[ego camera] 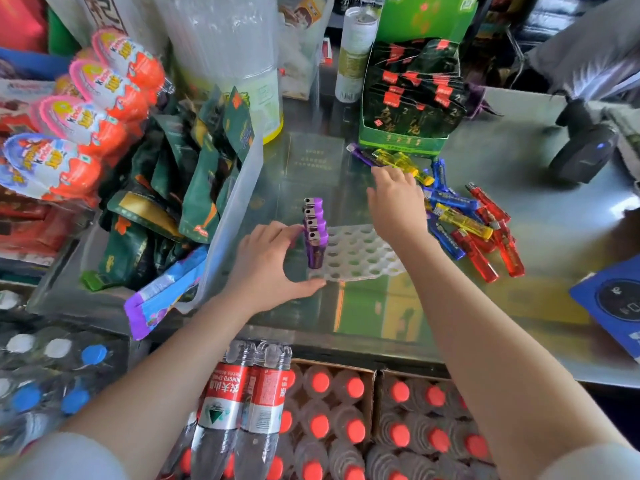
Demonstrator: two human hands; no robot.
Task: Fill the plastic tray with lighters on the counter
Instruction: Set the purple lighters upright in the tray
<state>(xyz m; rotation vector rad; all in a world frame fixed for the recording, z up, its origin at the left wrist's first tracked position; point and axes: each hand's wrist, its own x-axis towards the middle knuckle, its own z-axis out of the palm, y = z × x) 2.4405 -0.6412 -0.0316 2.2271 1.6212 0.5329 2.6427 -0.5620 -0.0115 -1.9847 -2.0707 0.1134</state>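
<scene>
- While the left hand [268, 261] steadies the white plastic tray [360, 254] with fingers spread and curved, thumb along the tray's near edge and fingertips beside the purple lighters [314, 233], it clamps on nothing; it braces only.
- Those four purple lighters stand upright in the tray's column nearest the left hand; every other hole towards the right hand looks unfilled, so the filling seems barely begun.
- The right hand [396, 199] is stretched out beyond the tray's far right corner, palm down, fingers reaching at the loose lighters; its fingertips are hidden behind the hand, so I cannot tell whether they are apart or closed on one.
- Just past its fingertips lie a purple lighter [360, 154] and yellow lighters [401, 164]; to its outer side sprawls the mixed pile of blue, yellow and red lighters [474, 226], flat on the glass counter [540, 216].
- The step in hand looks like fetching the next lighter, likely the purple one to match the row.
- The next move calls for pinching one lighter out of the heap, turning it upright and dropping it base-first into a free hole beside the standing row, without knocking that row over.
- Around: a green carton of packets [412, 98] stands just beyond the right hand and crowds the far lighters; a clear bin of snack packets [194, 188] sits close outside the left hand; a dark scanner [585, 150] stands well off to the right.
</scene>
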